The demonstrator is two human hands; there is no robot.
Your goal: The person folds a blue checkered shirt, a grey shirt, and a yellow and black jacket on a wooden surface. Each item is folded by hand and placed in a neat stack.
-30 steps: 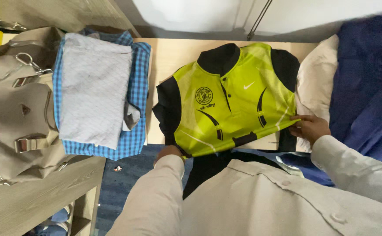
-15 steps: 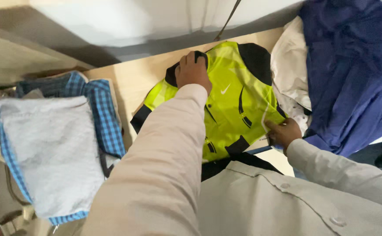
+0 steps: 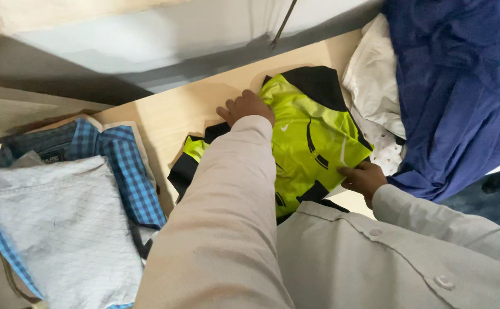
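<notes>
A neon yellow-green and black sports shirt (image 3: 307, 134) lies on a light wooden table (image 3: 170, 117). My left hand (image 3: 246, 107) reaches across it and rests on the shirt's far left shoulder, fingers curled over the cloth. My right hand (image 3: 361, 178) pinches the shirt's near right edge. Both my sleeves are beige.
A folded pale grey checked cloth (image 3: 61, 223) lies on a folded blue checked shirt (image 3: 124, 166) at the left. At the right lie a white garment (image 3: 376, 91) and a heap of dark blue cloth (image 3: 462, 86). A grey wall runs behind the table.
The view has swung further left and down. My left hand has shifted along the shirt's far shoulder; my right hand keeps its hold on the near edge.
</notes>
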